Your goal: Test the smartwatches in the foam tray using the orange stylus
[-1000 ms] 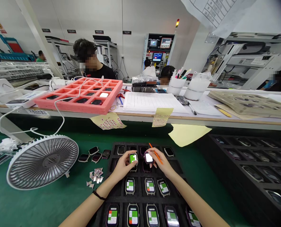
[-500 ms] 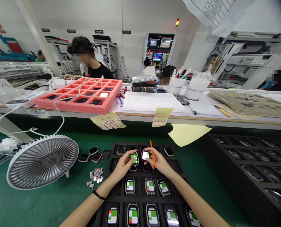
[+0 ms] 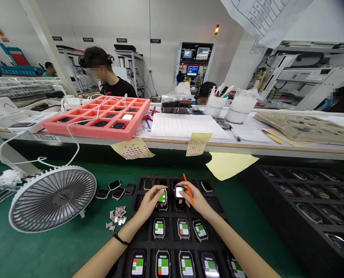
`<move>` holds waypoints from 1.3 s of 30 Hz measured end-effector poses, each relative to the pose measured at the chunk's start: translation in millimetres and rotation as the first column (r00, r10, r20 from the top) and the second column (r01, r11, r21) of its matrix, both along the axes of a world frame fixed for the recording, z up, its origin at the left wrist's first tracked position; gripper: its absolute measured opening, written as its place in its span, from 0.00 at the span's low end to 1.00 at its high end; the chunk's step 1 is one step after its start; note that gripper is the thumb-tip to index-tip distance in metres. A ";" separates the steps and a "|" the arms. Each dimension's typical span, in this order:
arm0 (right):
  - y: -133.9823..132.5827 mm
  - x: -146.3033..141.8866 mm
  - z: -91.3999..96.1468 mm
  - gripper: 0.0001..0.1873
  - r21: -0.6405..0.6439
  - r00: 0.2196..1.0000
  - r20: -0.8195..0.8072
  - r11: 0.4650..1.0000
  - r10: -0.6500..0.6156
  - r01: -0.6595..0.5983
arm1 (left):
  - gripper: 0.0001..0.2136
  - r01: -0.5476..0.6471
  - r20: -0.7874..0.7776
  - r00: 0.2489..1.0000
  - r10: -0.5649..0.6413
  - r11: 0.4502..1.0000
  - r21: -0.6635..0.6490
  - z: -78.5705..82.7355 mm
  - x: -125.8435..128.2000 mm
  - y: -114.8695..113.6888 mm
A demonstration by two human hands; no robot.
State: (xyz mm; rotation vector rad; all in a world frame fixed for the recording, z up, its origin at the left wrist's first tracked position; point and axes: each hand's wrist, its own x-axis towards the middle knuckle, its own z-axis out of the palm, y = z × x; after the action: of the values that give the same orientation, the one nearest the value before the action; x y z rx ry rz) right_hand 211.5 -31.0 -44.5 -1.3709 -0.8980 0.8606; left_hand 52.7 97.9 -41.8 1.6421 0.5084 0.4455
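Over tray (image 3: 172, 244) | left hand (image 3: 150, 202) clamps green-screen watch (image 3: 162, 196) | right hand (image 3: 196, 200) clamps white-screen watch (image 3: 179, 192), orange stylus (image 3: 189, 188) | edges hidden

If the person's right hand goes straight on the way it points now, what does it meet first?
The right hand meets first the white-screen watch, already under its fingers. Beyond it, the green-screen watch at the left hand seems next, though depth is unclear.

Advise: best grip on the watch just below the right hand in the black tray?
Pinch the watch by its long case edges from straight above: it lies face-up in a walled slot of the black tray, and this spares the screen.
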 end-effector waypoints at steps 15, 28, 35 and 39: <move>1.0 3.0 -0.5 0.16 -0.038 0.994 0.022 0.994 -0.106 0.107 | 0.24 0.132 0.037 0.990 -0.133 0.991 0.040 -1.1 -0.7 -6.0; 0.3 -0.4 -0.5 0.19 0.028 0.997 0.074 1.000 -0.016 0.014 | 0.18 0.027 0.027 0.999 -0.027 1.000 -0.008 2.0 0.7 -2.9; 1.9 1.9 0.2 0.16 -0.059 0.992 -0.017 0.991 -0.125 0.124 | 0.16 0.039 0.033 0.999 -0.039 0.999 -0.008 0.9 0.9 -3.0; 1.3 2.3 2.0 0.16 -0.067 0.989 -0.017 0.987 -0.147 0.146 | 0.16 0.035 0.034 0.999 -0.034 0.999 -0.002 1.3 0.7 -3.1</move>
State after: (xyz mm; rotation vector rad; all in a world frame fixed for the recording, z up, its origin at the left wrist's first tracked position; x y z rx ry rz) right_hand 213.8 -29.6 -42.5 -1.4628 -0.7470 0.7969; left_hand 53.4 94.9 -40.5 1.6356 0.4542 0.4466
